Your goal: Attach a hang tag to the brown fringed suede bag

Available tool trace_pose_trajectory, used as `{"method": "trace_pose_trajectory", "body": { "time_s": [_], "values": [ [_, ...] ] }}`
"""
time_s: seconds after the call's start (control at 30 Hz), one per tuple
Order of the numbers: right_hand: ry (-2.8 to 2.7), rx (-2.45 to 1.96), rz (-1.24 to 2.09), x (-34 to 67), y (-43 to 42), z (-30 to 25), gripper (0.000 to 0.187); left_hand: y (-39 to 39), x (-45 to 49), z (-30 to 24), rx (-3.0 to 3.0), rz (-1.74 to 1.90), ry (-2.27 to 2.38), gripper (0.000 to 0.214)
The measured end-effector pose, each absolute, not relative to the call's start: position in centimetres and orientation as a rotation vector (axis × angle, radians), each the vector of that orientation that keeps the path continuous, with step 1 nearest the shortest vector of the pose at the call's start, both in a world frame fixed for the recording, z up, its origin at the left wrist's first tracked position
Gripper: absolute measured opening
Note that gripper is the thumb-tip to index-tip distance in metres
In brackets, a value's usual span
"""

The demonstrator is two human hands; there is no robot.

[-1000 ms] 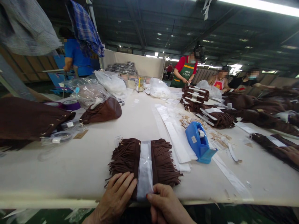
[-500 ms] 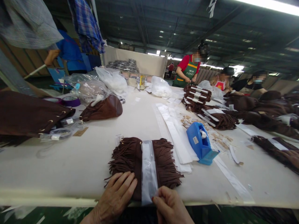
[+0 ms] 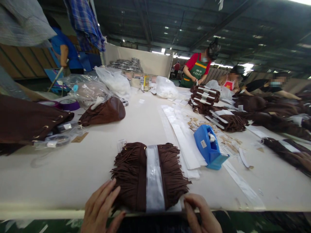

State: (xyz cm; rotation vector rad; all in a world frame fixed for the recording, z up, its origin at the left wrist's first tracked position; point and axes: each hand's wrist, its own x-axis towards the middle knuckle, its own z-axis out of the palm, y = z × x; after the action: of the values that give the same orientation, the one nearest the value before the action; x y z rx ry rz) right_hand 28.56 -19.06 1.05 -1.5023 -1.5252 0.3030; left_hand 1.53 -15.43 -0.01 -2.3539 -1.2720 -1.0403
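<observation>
A dark brown fringed bag (image 3: pixel 136 181) lies flattened at the table's front edge, with gold eyelets near its top. A translucent whitish strip (image 3: pixel 155 181) runs lengthwise over its middle. My left hand (image 3: pixel 100 207) is at the bag's lower left corner, fingers spread, gripping nothing. Right of the bag's lower corner, my right hand (image 3: pixel 202 213) has thumb and forefinger pinched at the end of a pale strip that shows from beneath the fringe. Fingertips partly hide that end. A blue tape dispenser (image 3: pixel 210 149) stands to the right.
White strips (image 3: pixel 181 136) lie beside the dispenser. Banded brown bundles (image 3: pixel 204 98) are stacked behind it. At left are brown bags (image 3: pixel 104 111), purple tape rolls (image 3: pixel 69 104) and clear plastic. Several people work around the table; another person's hand (image 3: pixel 303 160) is at far right.
My left hand has slid left off the bag's face to its corner. My right hand has moved right, from the middle strip's lower end to beyond the fringe.
</observation>
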Motion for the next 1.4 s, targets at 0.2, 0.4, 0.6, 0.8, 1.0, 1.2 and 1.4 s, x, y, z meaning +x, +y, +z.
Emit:
{"method": "trace_pose_trajectory", "body": {
  "time_s": [0.2, 0.4, 0.6, 0.8, 1.0, 1.2, 1.4],
  "values": [
    [-2.215, -1.079, -0.620, 28.5, -15.2, 0.0, 0.038, -14.0, 3.1, -0.3, -2.360, -0.774, -0.994, 0.043],
    [-2.150, -0.997, -0.649, 28.4, -13.9, -0.2, 0.037, -10.4, 5.8, 4.3, -2.327, -0.744, -0.947, 0.033],
    [-2.190, -0.819, -0.725, 25.4, -13.1, -0.6, 0.027, -3.1, 9.7, 5.2, -2.717, -0.335, -1.182, 0.047],
    [-2.142, -0.803, -0.753, 24.8, -12.2, -3.8, 0.022, -1.1, 9.9, 4.2, -2.841, -0.123, -1.328, 0.047],
    [-2.011, -0.897, -0.641, 23.0, -11.5, -8.2, 0.022, -0.7, 12.5, 4.4, -2.839, -0.123, -1.395, 0.050],
    [-1.867, -0.861, -0.701, 21.6, -10.6, -8.0, 0.021, -1.0, 14.2, 3.5, -2.866, -0.150, -1.357, 0.052],
    [-1.753, -1.050, -0.380, 26.6, -13.1, -2.8, 0.029, -2.1, 9.8, 6.2, -2.643, -0.457, -1.512, 0.047]
  ]
}}
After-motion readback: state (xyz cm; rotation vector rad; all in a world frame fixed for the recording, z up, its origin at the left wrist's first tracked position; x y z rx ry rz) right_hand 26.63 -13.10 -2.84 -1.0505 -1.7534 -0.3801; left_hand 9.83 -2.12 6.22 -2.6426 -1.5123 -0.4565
